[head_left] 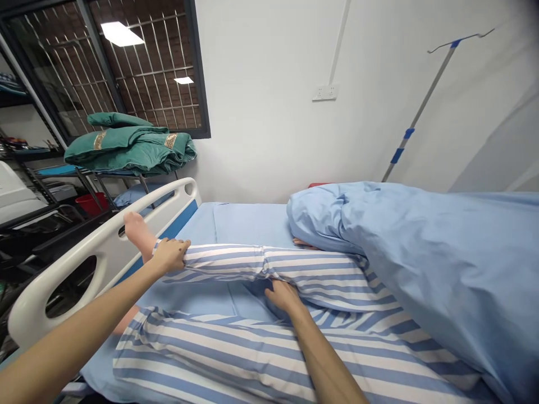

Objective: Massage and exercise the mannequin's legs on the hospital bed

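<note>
The left hand is closed round the ankle of a striped trouser leg, the fingers wrapped narrowly over the cuff; the right hand is pressed against the underside of the leg, its fingers pushed beneath the cloth. The raised bare foot is held beside the white bed rail at 10 o'clock; a blue quilt is heaped at 3 o'clock; a drip stand is seen at 1 o'clock; a green bundle is stacked at 11 o'clock, its gold bands showing no readable writing.

A barred window (ceiling lights reflected) adjoins a white wall.
</note>
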`<state>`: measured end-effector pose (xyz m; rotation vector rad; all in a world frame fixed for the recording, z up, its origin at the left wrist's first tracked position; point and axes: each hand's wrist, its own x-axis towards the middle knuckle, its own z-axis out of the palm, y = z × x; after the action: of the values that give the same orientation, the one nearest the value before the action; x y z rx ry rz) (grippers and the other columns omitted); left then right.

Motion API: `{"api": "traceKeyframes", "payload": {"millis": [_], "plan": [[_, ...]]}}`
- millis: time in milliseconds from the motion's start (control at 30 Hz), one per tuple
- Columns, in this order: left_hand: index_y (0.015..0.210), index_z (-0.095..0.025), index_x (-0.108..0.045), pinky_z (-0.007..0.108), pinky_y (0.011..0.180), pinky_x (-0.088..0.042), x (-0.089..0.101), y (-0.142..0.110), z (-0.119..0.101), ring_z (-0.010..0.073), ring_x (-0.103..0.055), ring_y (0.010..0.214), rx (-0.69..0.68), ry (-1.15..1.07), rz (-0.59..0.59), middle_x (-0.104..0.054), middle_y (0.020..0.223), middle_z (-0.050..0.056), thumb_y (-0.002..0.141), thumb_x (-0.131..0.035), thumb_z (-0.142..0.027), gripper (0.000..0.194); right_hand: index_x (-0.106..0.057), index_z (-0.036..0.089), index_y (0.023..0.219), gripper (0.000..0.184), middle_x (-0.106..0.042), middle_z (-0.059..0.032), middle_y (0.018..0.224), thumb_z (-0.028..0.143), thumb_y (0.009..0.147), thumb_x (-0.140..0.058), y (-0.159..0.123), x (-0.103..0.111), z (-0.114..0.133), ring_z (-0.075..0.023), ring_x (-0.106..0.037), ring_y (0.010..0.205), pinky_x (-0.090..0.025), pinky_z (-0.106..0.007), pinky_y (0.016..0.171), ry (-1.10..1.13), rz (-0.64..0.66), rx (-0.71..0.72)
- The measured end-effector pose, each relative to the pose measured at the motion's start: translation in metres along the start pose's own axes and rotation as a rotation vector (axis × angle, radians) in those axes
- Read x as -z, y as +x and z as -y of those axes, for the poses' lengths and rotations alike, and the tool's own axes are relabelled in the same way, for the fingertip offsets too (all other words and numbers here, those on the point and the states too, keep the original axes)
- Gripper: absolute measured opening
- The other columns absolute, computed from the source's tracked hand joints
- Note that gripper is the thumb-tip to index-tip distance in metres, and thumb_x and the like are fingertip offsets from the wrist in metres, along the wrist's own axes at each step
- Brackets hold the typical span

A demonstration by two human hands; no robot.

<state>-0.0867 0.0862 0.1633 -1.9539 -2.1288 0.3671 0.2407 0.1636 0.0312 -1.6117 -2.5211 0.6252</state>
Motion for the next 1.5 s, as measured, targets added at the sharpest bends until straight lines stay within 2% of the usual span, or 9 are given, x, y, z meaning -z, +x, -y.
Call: {"api": "traceKeyframes", "payload": {"millis": [267,433,600,800,933,1133,1300,1433,1500], "plan": [[0.100,-0.025,-0.051,0.037,0.084,-0.036,-0.022,0.000,-0.014,0.0272,-0.057,0.098,0.160,-0.158,-0.001,-0.065,0.100,0.006,0.062,-0.055,-0.026,0.038,-0.055,0.009,0.112,0.038,-0.063,-0.0186,0.104,0.029,0.082,-0.044,0.005,0.006,0.003,-0.0274,-0.061,0.096,-0.043,-0.033,0.079,-0.011,-0.288,0.010],[0.104,-0.025,-0.051,0.034,0.079,-0.038,-0.054,0.005,-0.035,0.0258,-0.058,0.095,0.228,-0.261,-0.022,-0.065,0.102,0.006,0.062,-0.057,-0.027,0.043,-0.051,0.008,0.115,0.040,-0.063,-0.0169,0.105,0.028,0.082,-0.041,0.013,0.009,0.001,-0.0266,-0.060,0.096,-0.044,-0.033,0.081,0.012,-0.413,0.015],[0.095,-0.026,-0.051,0.031,0.077,-0.038,-0.083,0.012,-0.068,0.0235,-0.059,0.094,0.265,-0.389,-0.044,-0.066,0.100,0.001,0.064,-0.056,-0.031,0.031,-0.051,0.008,0.114,0.040,-0.061,-0.0171,0.106,0.028,0.081,-0.040,0.022,0.008,-0.004,-0.0267,-0.056,0.101,-0.043,-0.035,0.085,0.057,-0.537,0.044],[0.094,-0.025,-0.052,0.031,0.080,-0.036,-0.093,0.018,-0.107,0.0231,-0.057,0.095,0.327,-0.531,-0.146,-0.065,0.096,0.002,0.069,-0.054,-0.035,0.027,-0.046,0.008,0.115,0.044,-0.054,-0.0206,0.110,0.031,0.078,-0.043,0.031,0.006,-0.015,-0.0309,-0.049,0.107,-0.041,-0.044,0.088,0.127,-0.755,0.050],[0.096,-0.024,-0.052,0.032,0.082,-0.035,-0.093,0.019,-0.115,0.0232,-0.055,0.097,0.358,-0.565,-0.144,-0.064,0.099,0.003,0.071,-0.053,-0.035,0.027,-0.043,0.010,0.116,0.045,-0.052,-0.0199,0.113,0.031,0.076,-0.044,0.030,0.008,-0.017,-0.0317,-0.046,0.110,-0.040,-0.046,0.089,0.164,-0.782,0.063],[0.098,-0.025,-0.052,0.033,0.085,-0.034,-0.080,0.008,-0.095,0.0238,-0.053,0.100,0.310,-0.580,-0.062,-0.063,0.103,0.002,0.067,-0.058,-0.030,0.031,-0.048,0.012,0.106,0.037,-0.056,-0.0174,0.102,0.035,0.077,-0.042,0.026,0.008,-0.019,-0.0304,-0.052,0.100,-0.042,-0.045,0.087,0.139,-0.693,0.074],[0.106,-0.024,-0.051,0.038,0.090,-0.031,-0.060,0.002,-0.047,0.0262,-0.051,0.104,0.254,-0.492,-0.067,-0.062,0.107,0.006,0.066,-0.057,-0.024,0.040,-0.050,0.013,0.109,0.043,-0.058,-0.0153,0.108,0.038,0.076,-0.040,0.025,0.005,-0.018,-0.0302,-0.052,0.107,-0.040,-0.047,0.092,0.114,-0.587,0.118],[0.106,-0.022,-0.052,0.040,0.088,-0.033,-0.036,-0.002,-0.004,0.0265,-0.053,0.101,0.114,-0.368,-0.094,-0.062,0.106,0.009,0.064,-0.059,-0.023,0.043,-0.058,0.020,0.109,0.038,-0.061,-0.0127,0.100,0.039,0.077,-0.047,0.006,0.002,0.005,-0.0302,-0.056,0.103,-0.045,-0.045,0.087,0.158,-0.474,0.090],[0.104,-0.020,-0.053,0.041,0.086,-0.035,-0.027,-0.004,0.010,0.0265,-0.055,0.097,0.018,-0.310,-0.109,-0.062,0.104,0.010,0.063,-0.062,-0.026,0.042,-0.060,0.029,0.106,0.028,-0.060,-0.0110,0.104,0.038,0.081,-0.052,-0.009,-0.004,0.024,-0.0261,-0.057,0.102,-0.047,-0.039,0.083,0.192,-0.494,0.096]]}}
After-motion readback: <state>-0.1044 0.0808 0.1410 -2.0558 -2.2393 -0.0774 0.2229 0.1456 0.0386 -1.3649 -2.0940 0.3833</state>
